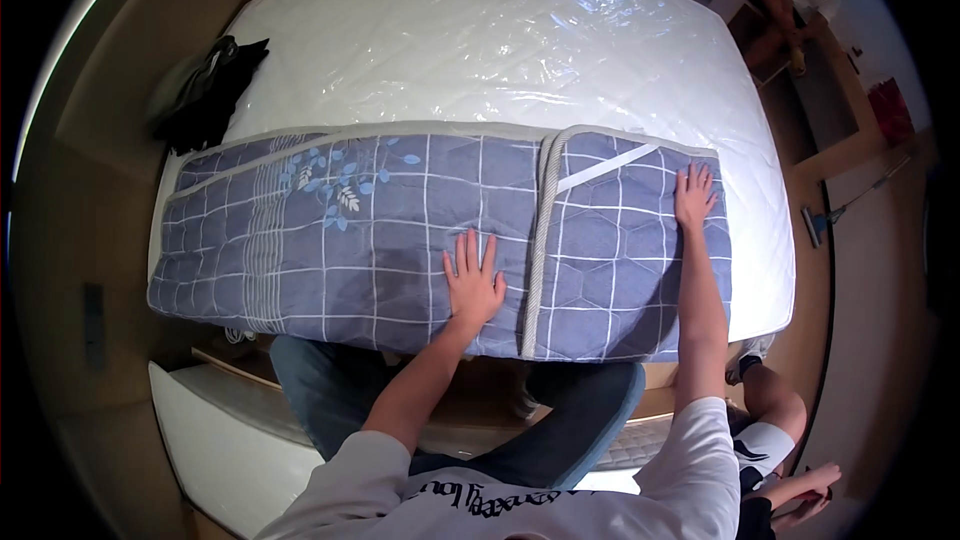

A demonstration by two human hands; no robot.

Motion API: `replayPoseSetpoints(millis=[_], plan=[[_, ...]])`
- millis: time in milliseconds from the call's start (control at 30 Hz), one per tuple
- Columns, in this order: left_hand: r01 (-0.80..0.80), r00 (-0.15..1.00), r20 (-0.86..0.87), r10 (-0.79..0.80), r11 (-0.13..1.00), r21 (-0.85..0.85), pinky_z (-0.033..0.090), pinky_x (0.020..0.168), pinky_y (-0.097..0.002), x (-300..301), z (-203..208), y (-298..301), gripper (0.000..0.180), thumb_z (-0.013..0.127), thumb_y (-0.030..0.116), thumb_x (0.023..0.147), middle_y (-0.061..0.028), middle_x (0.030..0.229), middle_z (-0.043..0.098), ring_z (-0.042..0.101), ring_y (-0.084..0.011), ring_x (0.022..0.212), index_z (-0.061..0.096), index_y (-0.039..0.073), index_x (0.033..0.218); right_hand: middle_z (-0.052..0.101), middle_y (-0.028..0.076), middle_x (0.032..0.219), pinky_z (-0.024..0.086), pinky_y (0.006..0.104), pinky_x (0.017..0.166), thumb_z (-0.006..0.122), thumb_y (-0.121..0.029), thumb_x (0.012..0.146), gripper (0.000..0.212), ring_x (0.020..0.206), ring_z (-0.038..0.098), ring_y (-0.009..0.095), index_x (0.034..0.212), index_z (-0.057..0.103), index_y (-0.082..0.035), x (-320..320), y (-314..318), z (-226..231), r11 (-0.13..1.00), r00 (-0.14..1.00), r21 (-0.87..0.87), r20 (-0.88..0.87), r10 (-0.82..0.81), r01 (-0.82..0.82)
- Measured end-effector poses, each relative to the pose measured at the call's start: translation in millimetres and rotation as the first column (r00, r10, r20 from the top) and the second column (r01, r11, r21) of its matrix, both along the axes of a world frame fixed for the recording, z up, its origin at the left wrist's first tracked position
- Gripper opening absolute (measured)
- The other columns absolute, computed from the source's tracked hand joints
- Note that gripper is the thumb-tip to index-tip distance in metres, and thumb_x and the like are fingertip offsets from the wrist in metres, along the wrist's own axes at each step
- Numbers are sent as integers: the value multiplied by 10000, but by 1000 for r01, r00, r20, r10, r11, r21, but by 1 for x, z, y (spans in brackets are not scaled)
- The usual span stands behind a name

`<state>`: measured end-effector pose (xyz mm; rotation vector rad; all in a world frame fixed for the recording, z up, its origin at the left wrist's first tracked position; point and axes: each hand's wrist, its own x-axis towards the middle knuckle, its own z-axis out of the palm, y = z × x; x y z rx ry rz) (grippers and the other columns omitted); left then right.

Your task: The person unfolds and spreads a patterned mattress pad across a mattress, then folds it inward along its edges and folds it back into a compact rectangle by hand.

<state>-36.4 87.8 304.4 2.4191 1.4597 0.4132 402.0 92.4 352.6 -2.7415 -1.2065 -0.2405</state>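
A blue-grey quilted mattress pad (420, 210) with a white grid and a leaf print lies folded along the near side of a bed mattress. Its right end is folded over, with a pale corded edge and a white elastic strap (606, 168) slanting across the top corner. My left hand (474, 278) rests flat on the pad's middle, left of the corded edge, fingers spread. Near the pad's right end, my right hand (695, 196) presses flat on the folded part, fingers apart. Neither hand grips anything.
The mattress (480, 50) is wrapped in shiny clear plastic. Black clothing (212, 95) lies at its left edge. Another person (800, 0) sits at the far right; a further person's hands (805, 495) show at lower right. A mop-like tool (815, 225) stands right of the bed.
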Motion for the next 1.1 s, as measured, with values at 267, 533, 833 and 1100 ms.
replayPoseSetpoints(millis=[267,533,833,1100], plan=[[-33,999,28,33,999,23,101,1021,-554,-5,2,1,649,498,286,769,-182,1418,155,128,-345,1314,277,112,1353,235,171,1402,145,500,1032,390,-336,890,523,1302,197,327,1347,295,-101,-136,-78,-1,992,992,55,-46,115,-112],[-38,989,144,20,992,120,117,1023,-547,-12,6,-5,628,508,296,777,-186,1401,200,162,-343,1304,301,102,1337,234,251,1371,122,575,1002,600,-367,729,696,1285,169,415,1325,341,-117,-326,-151,29,989,981,132,-171,95,-73],[75,938,336,-87,996,50,168,1014,-530,-109,24,-10,488,538,263,790,-182,1321,332,264,-317,1258,429,81,1229,179,192,1412,88,669,951,545,-546,729,689,1311,121,371,1298,389,-189,-373,-118,-12,992,989,-6,-76,124,-125],[-555,832,119,542,812,180,176,999,-553,-356,-29,32,548,514,321,806,-201,1349,295,244,-346,1264,374,87,1281,190,143,1420,149,666,946,438,-469,843,559,1321,139,308,1291,369,-141,-358,-105,-10,988,1000,-152,-4,-10,9]])
